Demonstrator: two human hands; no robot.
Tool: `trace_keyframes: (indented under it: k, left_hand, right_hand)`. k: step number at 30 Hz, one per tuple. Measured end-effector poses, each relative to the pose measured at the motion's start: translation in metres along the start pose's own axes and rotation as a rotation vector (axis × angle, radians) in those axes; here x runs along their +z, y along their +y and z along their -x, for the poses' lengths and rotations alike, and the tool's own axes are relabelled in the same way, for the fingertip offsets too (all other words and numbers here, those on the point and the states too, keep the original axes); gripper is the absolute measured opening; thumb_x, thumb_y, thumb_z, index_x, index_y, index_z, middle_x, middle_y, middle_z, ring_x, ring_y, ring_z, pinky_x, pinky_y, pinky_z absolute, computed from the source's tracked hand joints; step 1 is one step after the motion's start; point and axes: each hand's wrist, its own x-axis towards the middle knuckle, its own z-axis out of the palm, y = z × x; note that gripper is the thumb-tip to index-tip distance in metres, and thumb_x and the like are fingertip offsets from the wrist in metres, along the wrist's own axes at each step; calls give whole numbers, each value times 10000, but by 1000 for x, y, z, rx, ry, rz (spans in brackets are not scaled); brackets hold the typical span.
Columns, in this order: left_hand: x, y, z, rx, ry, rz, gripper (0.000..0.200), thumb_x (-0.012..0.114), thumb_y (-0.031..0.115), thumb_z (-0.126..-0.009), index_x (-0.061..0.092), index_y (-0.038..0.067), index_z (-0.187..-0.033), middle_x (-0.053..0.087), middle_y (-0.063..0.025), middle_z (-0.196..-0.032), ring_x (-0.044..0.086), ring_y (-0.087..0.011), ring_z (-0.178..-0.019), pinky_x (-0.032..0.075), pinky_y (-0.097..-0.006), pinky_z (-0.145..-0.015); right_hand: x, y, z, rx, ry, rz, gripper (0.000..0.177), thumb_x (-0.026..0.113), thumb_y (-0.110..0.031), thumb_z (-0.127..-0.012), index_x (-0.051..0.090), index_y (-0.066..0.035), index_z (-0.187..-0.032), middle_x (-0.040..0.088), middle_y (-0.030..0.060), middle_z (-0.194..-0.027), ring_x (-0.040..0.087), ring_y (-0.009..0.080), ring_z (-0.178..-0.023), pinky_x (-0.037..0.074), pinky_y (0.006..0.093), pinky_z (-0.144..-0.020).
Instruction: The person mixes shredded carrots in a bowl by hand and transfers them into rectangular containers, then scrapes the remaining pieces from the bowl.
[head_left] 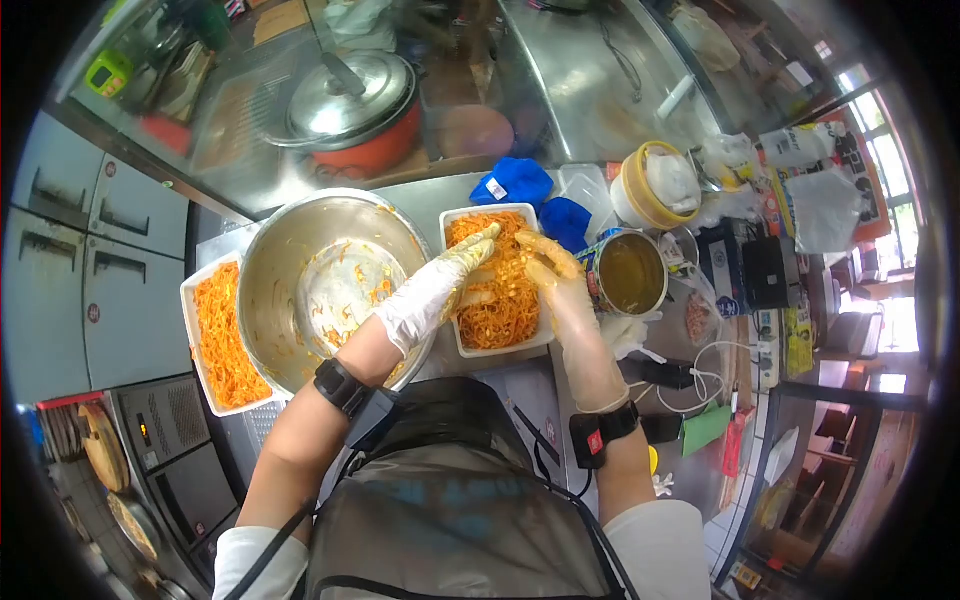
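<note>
Apron point(450, 500) at 6 o'clock. Beyond it, gloved left hand point(445, 280) and right hand point(560, 285) press open fingers onto shreds point(505, 300) in the centre tray point(497, 349). Bowl point(290, 250) at 9, can point(630, 272) at 3, pot point(350, 105) at 12.

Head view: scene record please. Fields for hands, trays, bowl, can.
left hand: gloved, fingers stretched flat on the orange shreds
right hand: gloved, on the same shreds, grip unclear
middle tray: white, filled with the shreds
left tray: white, filled with similar shreds
metal bowl: between the trays, only scraps inside
open can: right of middle tray, yellowish liquid
blue cloth: behind middle tray
</note>
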Motion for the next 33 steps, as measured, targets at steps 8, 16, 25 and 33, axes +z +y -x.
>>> trace_keyframes:
  k: [8, 16, 25, 33]
  left_hand:
    - [-34, -9, 10, 102, 23, -101, 584, 424, 432, -979, 343, 69, -1429, 426, -125, -1404, 413, -208, -1279, 315, -356, -1075]
    - [-91, -33, 38, 208, 124, 255, 653, 413, 528, -953, 374, 39, -1384, 517, -157, -1255, 558, -209, -1083, 481, -343, -924]
    - [-142, -40, 100, 241, 417, 703, 856, 347, 700, -880, 288, 37, -1418, 433, -177, -1335, 497, -282, -1147, 445, -452, -953]
    - [-195, -66, 123, 308, 430, 517, 613, 438, 592, -919, 548, 60, -1203, 611, -111, -1099, 587, -205, -935, 516, -352, -809]
  right_hand:
    - [-11, 48, -16, -127, -101, 320, 313, 526, -62, -858, 636, -51, -1150, 640, 111, -1171, 580, 221, -1105, 419, 300, -965]
    - [42, 15, -20, -276, -236, 453, 219, 623, -126, -846, 662, -59, -1051, 675, 118, -1007, 643, 213, -930, 499, 311, -822]
    - [190, 70, -44, -98, -858, 1751, 246, 478, -142, -873, 607, -75, -1072, 622, 174, -1070, 616, 340, -963, 505, 431, -815]
    - [258, 60, 28, -687, -632, 992, 349, 460, -267, -901, 568, -77, -1173, 606, 185, -1140, 603, 361, -982, 499, 440, -834]
